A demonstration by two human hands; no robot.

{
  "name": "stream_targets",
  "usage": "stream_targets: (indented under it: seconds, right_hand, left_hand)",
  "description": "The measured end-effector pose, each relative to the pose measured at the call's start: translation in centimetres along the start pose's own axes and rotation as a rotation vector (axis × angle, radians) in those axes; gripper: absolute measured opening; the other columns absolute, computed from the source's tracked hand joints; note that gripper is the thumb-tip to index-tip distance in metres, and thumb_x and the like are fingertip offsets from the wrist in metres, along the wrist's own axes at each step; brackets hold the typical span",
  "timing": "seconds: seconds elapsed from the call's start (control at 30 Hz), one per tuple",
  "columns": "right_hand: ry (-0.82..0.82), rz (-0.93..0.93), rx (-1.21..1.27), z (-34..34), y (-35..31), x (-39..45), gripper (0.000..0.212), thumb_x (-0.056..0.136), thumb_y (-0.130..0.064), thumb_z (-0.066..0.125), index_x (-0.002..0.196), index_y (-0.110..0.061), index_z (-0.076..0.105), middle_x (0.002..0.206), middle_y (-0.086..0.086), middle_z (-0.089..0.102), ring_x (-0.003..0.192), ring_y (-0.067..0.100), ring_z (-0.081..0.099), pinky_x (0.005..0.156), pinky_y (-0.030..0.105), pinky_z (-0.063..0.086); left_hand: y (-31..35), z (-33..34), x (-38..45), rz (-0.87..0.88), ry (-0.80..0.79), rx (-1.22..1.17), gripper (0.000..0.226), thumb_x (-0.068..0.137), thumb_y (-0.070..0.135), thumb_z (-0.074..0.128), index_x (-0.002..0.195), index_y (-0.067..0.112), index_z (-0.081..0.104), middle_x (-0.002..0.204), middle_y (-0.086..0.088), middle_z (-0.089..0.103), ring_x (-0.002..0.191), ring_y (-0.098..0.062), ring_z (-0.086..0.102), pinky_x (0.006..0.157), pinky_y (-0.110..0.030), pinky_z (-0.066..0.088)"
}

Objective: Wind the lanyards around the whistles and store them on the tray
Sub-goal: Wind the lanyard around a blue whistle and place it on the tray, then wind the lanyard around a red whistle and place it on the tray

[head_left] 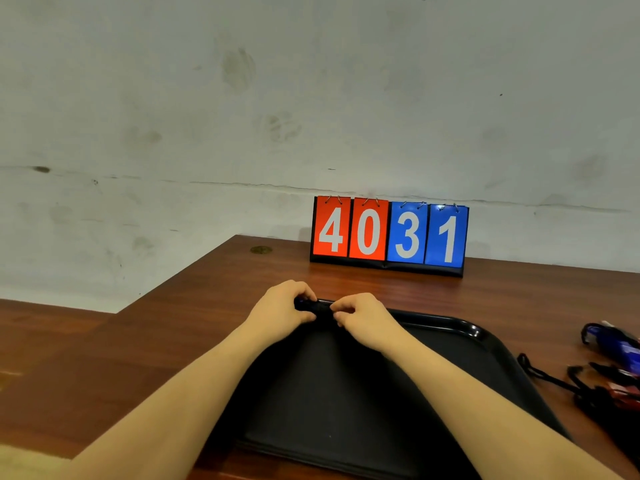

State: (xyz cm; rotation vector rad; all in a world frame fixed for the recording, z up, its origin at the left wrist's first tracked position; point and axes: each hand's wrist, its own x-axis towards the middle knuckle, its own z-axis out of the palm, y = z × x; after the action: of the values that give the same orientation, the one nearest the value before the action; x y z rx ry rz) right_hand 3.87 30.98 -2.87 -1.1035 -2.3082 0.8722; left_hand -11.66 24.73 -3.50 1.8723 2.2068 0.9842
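Head view: L hand (280,304) & R hand (363,315) fingers grasping whistle (311,306) at tray (464,329) far rim.

A: Black tray (465,329) on a reddish-brown wood-grain desk (180,317)!
B: Scoreboard (388,233) at the far edge: two red cards, two blue, white digits. Blue and red whistles (620,362), right edge.
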Motion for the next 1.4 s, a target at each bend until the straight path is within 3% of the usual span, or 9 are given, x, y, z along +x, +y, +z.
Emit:
stream_targets:
  seconds: [0.13,0.3,0.43,0.57,0.7,0.83,1.0,1.27,1.4]
  right_hand:
    - [-0.087,-0.058,-0.066,0.2,-0.5,0.2,0.036,0.093,-0.014,0.048,0.129,-0.014,0.053,0.122,0.003,0.059,0.107,0.016,0.057,0.088,0.022,0.042]
    - [-0.125,-0.081,-0.109,0.2,-1.1,0.1,0.037,0.093,-0.011,0.047,0.130,-0.011,0.048,0.125,0.006,0.055,0.110,0.019,0.055,0.095,0.030,0.045]
    - [-0.122,-0.063,-0.124,-0.1,-1.0,0.0,0.042,0.093,-0.012,0.047,0.135,-0.011,0.041,0.131,0.006,0.049,0.113,0.021,0.052,0.094,0.029,0.043]
    - [-0.110,-0.048,-0.126,-0.4,-0.9,-0.2,0.042,0.093,-0.013,0.047,0.135,-0.013,0.042,0.129,0.005,0.049,0.110,0.020,0.053,0.094,0.029,0.044]
    - [-0.081,-0.043,-0.072,-1.1,-0.9,-1.0,0.034,0.093,-0.010,0.047,0.127,-0.013,0.050,0.116,0.004,0.058,0.101,0.016,0.058,0.089,0.028,0.049]
    - [-0.005,-0.060,-0.045,-2.3,-0.9,-2.8,0.019,0.092,-0.010,0.051,0.106,-0.013,0.063,0.095,0.002,0.064,0.080,0.010,0.062,0.064,0.013,0.046]
    - [0.057,-0.057,-0.036,-4.7,-0.1,-5.7,0.014,0.093,-0.013,0.052,0.094,-0.014,0.065,0.086,0.000,0.064,0.069,0.005,0.058,0.057,0.010,0.040]
    - [0.233,-0.040,-0.144,-9.8,4.4,-11.5,0.014,0.090,-0.013,0.054,0.094,-0.016,0.066,0.080,-0.006,0.062,0.070,0.002,0.057,0.061,0.011,0.043]
    - [0.230,0.072,-0.306,-12.5,7.8,-13.5,0.016,0.086,-0.013,0.054,0.095,-0.018,0.065,0.091,-0.002,0.063,0.082,0.013,0.059,0.078,0.031,0.052]
  left_hand:
    - [0.2,-0.1,0.1,-0.060,0.048,0.069,0.024,0.078,0.020,0.069,0.100,0.025,0.060,0.106,0.003,0.059,0.101,-0.016,0.053,0.092,-0.034,0.045]
    - [0.1,-0.1,0.0,-0.075,0.038,0.090,0.031,0.079,0.019,0.068,0.109,0.022,0.058,0.112,0.000,0.058,0.105,-0.017,0.053,0.094,-0.035,0.045]
    - [0.3,-0.3,-0.2,-0.090,0.024,0.075,0.052,0.078,0.020,0.070,0.125,0.020,0.050,0.123,-0.001,0.052,0.115,-0.018,0.048,0.099,-0.035,0.042]
    - [1.0,-0.8,-0.6,-0.104,0.034,0.055,0.057,0.079,0.018,0.070,0.130,0.017,0.045,0.128,-0.003,0.049,0.119,-0.017,0.045,0.101,-0.032,0.041]
    - [1.9,-1.3,-1.6,-0.109,0.067,0.022,0.052,0.081,0.013,0.067,0.129,0.016,0.046,0.127,-0.003,0.050,0.117,-0.015,0.048,0.099,-0.027,0.041]
    - [3.5,-1.5,-3.0,-0.104,0.062,-0.076,0.037,0.085,0.014,0.063,0.120,0.016,0.051,0.110,0.001,0.056,0.091,-0.007,0.052,0.083,-0.018,0.043]
    - [6.7,-1.0,-4.6,-0.086,0.054,-0.164,0.025,0.088,0.019,0.059,0.112,0.018,0.055,0.092,0.009,0.057,0.076,-0.004,0.055,0.067,-0.013,0.043]
    - [13.7,1.9,-6.7,0.002,-0.044,-0.243,0.017,0.090,0.022,0.056,0.107,0.020,0.057,0.091,0.007,0.060,0.080,-0.006,0.059,0.060,-0.013,0.042]
    - [17.2,4.6,-6.8,0.052,-0.092,-0.284,0.015,0.089,0.020,0.056,0.104,0.020,0.058,0.093,0.003,0.061,0.081,-0.007,0.059,0.066,-0.013,0.044]
